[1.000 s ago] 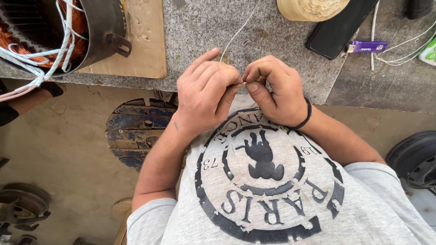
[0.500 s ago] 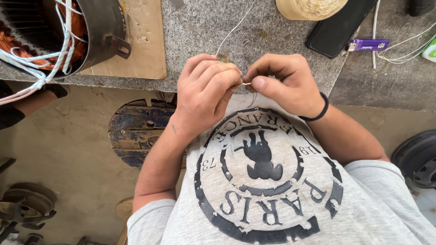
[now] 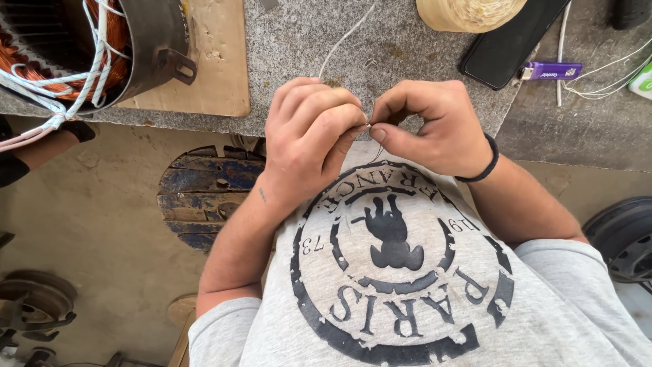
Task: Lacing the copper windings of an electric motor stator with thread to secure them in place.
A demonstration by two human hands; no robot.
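String (image 3: 343,39), thin and white, runs from the top of the grey bench (image 3: 299,47) down into the pinch between both hands, at the bench's near edge, just above the person's grey shirt (image 3: 394,272).

Left hand (image 3: 309,139) is curled narrow, thumb and forefinger pinched on the string end. Right hand (image 3: 428,126) is also curled, thumb and forefinger tips pressed to the same spot, touching the left fingertips. Both hold the string; nothing else is in either hand. Right wrist wears a black band (image 3: 485,163).

Step in hand, as I judge it: fine fingertip work on the string's end, twisting, knotting or splitting it; which of these I cannot tell, the end is hidden by the fingers. Next move likely calls for a tight pinch from both hands and small, steady pulls, with the long part kept free of snags on the bench.

String looks limp, slightly curved, pale against the speckled grey, very thin, partly lost near the fingers.

Around: spool (image 3: 468,12) of pale cord at the top, black phone (image 3: 506,41) beside it, purple lighter (image 3: 550,70) just right of the phone, thin white wires (image 3: 598,85) far right. Top left, 1 motor stator (image 3: 81,47) with copper windings and white lacing sits on a wood board (image 3: 217,61). Below, floor with a round blue wooden piece (image 3: 204,194).
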